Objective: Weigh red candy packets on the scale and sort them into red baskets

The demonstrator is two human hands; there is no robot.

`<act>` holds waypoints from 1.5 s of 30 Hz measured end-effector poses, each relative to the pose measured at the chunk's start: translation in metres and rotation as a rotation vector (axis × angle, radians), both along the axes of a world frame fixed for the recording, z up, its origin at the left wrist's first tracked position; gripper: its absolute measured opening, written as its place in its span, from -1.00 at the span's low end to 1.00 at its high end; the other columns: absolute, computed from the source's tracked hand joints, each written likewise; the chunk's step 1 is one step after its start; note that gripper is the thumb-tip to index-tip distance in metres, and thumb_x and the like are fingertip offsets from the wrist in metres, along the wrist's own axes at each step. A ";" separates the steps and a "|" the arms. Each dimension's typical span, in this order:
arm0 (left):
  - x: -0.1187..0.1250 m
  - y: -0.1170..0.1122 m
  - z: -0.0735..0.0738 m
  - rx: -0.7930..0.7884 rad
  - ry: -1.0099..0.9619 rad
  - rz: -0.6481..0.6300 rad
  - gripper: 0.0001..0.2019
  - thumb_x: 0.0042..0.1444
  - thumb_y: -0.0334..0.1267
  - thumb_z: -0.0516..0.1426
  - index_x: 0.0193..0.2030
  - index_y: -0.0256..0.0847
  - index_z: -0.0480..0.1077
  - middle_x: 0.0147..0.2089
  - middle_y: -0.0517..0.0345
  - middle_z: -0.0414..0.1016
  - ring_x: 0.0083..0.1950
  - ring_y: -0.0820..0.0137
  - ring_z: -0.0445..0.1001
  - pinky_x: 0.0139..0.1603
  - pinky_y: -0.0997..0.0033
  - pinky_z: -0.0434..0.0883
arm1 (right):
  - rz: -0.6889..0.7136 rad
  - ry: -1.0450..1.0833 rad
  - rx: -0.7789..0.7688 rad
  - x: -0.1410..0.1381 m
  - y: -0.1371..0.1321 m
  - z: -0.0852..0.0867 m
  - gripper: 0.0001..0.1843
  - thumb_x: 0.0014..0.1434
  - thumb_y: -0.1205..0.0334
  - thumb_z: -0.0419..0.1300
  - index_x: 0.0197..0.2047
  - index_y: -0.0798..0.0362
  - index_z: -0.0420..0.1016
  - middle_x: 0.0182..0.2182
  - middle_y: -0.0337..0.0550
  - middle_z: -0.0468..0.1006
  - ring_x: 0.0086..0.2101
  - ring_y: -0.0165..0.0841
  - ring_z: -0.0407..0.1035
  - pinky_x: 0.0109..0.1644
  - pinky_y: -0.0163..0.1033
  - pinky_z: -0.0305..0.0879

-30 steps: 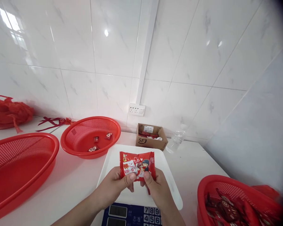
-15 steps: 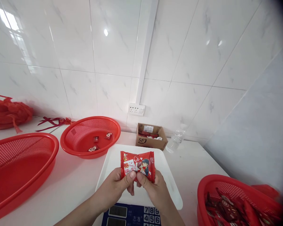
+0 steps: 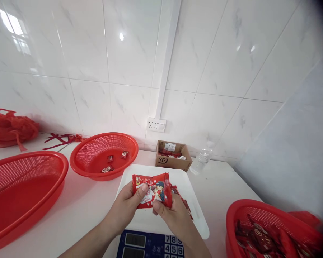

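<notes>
My left hand (image 3: 125, 203) pinches the left side of a red candy packet (image 3: 160, 179) printed with a cartoon couple and hearts, its thumb on the front. My right hand (image 3: 174, 214) grips the packet's lower right side, thumb in front. Both hands are closed on it, above the white weighing tray of a digital scale (image 3: 140, 220). A darker red wrapped piece (image 3: 187, 206) shows past my right hand, partly covered by it; whether it rests on the tray or is held, I cannot tell. The scale's blue keypad panel (image 3: 156, 248) is below my wrists.
Red baskets stand at left (image 3: 29, 229), back left (image 3: 104, 135) with 3 small sweets inside, and right (image 3: 230, 222) full of red packets. An open cardboard box (image 3: 174, 163) and a clear plastic bottle (image 3: 200, 161) stand near the wall. A red mesh bag (image 3: 13, 129) lies far left.
The candy packet has shifted slightly left and tilted, and my left thumb is higher on its front. A darker red piece now shows beside my right hand.
</notes>
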State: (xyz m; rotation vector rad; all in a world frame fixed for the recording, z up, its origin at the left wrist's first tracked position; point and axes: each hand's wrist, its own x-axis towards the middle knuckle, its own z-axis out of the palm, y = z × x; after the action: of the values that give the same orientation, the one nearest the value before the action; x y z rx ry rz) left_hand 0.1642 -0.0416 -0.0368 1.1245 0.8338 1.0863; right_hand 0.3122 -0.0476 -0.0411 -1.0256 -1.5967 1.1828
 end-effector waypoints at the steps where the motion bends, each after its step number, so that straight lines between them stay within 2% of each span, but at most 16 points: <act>1: 0.000 0.000 0.000 0.002 0.002 -0.002 -0.65 0.10 -0.01 0.09 -0.14 -0.26 0.40 -0.27 0.06 0.53 -0.28 0.35 0.46 -0.22 0.36 0.39 | -0.010 -0.003 0.005 0.000 0.000 0.000 -0.55 -0.01 -0.20 0.14 -0.55 0.05 0.34 -0.60 -0.24 0.38 -0.52 -0.42 0.24 -0.41 -0.32 0.24; 6: -0.002 0.000 -0.002 0.024 0.051 -0.003 -0.55 0.14 0.11 -0.05 -0.19 -0.26 0.40 -0.35 0.06 0.50 -0.34 0.38 0.41 -0.27 0.38 0.36 | -0.151 0.037 -0.090 -0.002 -0.001 -0.002 -0.53 0.04 -0.20 0.11 -0.50 0.08 0.36 -0.62 -0.23 0.38 -0.55 -0.44 0.24 -0.46 -0.33 0.20; 11: -0.003 -0.001 -0.004 0.071 0.201 0.014 -0.57 0.13 0.12 -0.04 -0.38 -0.24 0.37 -0.47 0.17 0.41 -0.39 0.43 0.35 -0.29 0.42 0.31 | -0.142 0.085 -0.093 0.000 0.005 -0.010 -0.50 0.06 -0.21 0.07 -0.50 0.10 0.35 -0.62 -0.20 0.38 -0.56 -0.44 0.25 -0.52 -0.36 0.12; 14: -0.002 -0.001 -0.005 0.069 0.241 0.042 -0.58 0.13 0.11 -0.04 -0.42 -0.23 0.35 -0.49 0.19 0.38 -0.39 0.43 0.34 -0.27 0.42 0.30 | -0.146 0.085 -0.103 0.002 0.008 -0.014 -0.48 0.05 -0.23 0.07 -0.50 0.11 0.36 -0.60 -0.17 0.40 -0.56 -0.45 0.25 -0.53 -0.36 0.13; 20: -0.001 -0.001 -0.003 0.046 0.255 0.085 -0.56 0.13 0.13 -0.06 -0.40 -0.22 0.34 -0.49 0.17 0.38 -0.38 0.40 0.34 -0.25 0.37 0.28 | -0.205 0.151 -0.061 0.003 0.008 -0.016 -0.49 0.09 -0.22 0.04 -0.51 0.10 0.33 -0.61 -0.20 0.39 -0.57 -0.46 0.24 -0.53 -0.37 0.12; 26: -0.002 0.001 -0.006 0.066 0.270 0.084 -0.56 0.12 0.13 -0.06 -0.43 -0.22 0.35 -0.50 0.18 0.37 -0.39 0.40 0.33 -0.25 0.37 0.29 | -0.218 0.156 -0.087 0.004 0.011 -0.017 -0.49 0.10 -0.22 0.04 -0.51 0.10 0.35 -0.63 -0.20 0.40 -0.57 -0.45 0.26 -0.53 -0.36 0.13; 33: -0.003 0.003 -0.009 0.043 0.245 0.088 -0.55 0.12 0.13 -0.06 -0.44 -0.23 0.34 -0.50 0.17 0.37 -0.40 0.41 0.32 -0.25 0.37 0.29 | -0.238 0.130 -0.061 0.006 0.010 -0.019 -0.35 0.13 -0.29 -0.10 -0.56 0.12 0.41 -0.63 -0.13 0.43 -0.59 -0.44 0.23 -0.53 -0.34 0.13; 45: -0.001 0.004 -0.009 -0.008 0.180 0.090 -0.56 0.10 0.14 -0.03 -0.48 -0.23 0.30 -0.53 0.17 0.36 -0.43 0.41 0.32 -0.29 0.39 0.29 | -0.234 0.032 -0.013 0.007 0.007 -0.011 -0.31 0.13 -0.31 -0.17 -0.60 0.09 0.39 -0.64 -0.14 0.43 -0.58 -0.42 0.24 -0.48 -0.31 0.18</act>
State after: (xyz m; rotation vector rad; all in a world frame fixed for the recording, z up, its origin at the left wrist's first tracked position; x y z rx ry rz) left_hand 0.1631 -0.0376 -0.0458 1.2003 1.0381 1.0653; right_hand 0.3189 -0.0402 -0.0525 -1.1615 -1.4021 1.0459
